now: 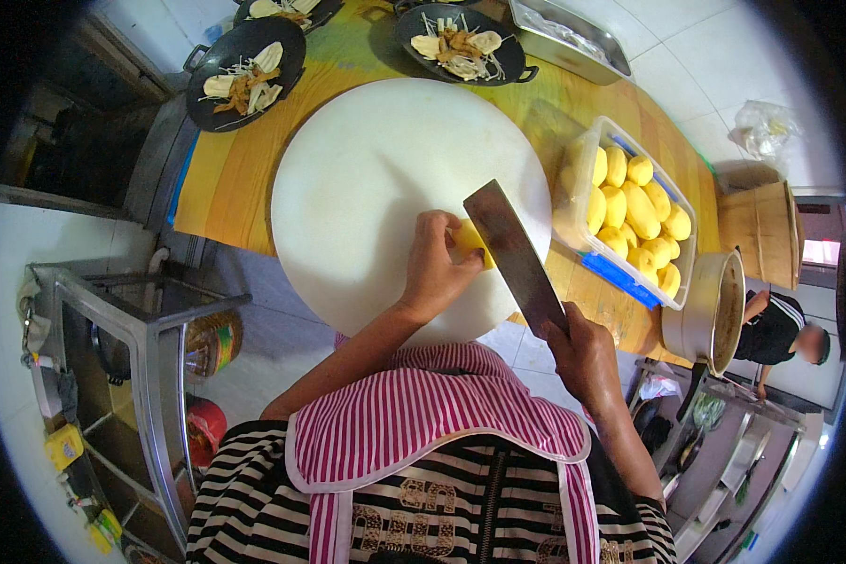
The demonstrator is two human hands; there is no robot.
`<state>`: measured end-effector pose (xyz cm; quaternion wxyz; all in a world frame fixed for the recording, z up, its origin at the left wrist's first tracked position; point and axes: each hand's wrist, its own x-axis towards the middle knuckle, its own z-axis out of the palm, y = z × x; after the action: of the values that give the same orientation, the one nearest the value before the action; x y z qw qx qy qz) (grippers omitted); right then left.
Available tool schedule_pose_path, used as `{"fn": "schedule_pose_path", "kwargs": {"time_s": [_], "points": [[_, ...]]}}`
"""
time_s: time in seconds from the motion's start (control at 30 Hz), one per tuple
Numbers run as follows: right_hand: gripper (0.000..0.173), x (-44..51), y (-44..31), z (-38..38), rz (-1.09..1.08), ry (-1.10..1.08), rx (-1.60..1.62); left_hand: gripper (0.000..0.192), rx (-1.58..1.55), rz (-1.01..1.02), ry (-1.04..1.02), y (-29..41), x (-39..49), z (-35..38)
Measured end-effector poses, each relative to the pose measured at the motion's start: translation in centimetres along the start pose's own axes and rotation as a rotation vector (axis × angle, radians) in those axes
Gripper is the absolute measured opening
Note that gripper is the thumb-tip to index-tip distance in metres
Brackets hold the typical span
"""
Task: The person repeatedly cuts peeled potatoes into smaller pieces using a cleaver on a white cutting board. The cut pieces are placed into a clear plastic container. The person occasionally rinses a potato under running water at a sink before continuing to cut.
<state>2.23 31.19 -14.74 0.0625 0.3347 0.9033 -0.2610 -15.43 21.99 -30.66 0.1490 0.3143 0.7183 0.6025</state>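
On a round white cutting board [366, 162], my left hand [437, 264] grips a peeled yellow potato [471, 240] between thumb and fingers. The handle of a cleaver [515, 257] is in my right hand [584, 349], at the board's near right side. Its broad dark blade runs up and to the left, right beside the potato, and covers part of it. Whether the edge touches the potato cannot be made out.
Right of the board stands a plastic bin [685, 271] of peeled potatoes [641, 211]. Black woks [208, 88] with food and a steel pan [564, 53] line the far side. A metal pot [691, 317] sits at the table's right end. Another person [772, 328] is beyond it.
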Motion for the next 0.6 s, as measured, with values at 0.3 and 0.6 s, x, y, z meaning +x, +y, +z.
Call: {"fn": "schedule_pose_path", "kwargs": {"time_s": [0.3,0.6], "points": [[0.014,2.1,0.0,0.8,-0.107,-0.052,-0.106,0.048,0.015,0.031,0.037,-0.3,-0.2,0.2],[0.010,6.8,-0.2,6.1,-0.172,0.015,-0.209,0.047,-0.083,0.054,0.081,-2.0,-0.5,1.0]]}}
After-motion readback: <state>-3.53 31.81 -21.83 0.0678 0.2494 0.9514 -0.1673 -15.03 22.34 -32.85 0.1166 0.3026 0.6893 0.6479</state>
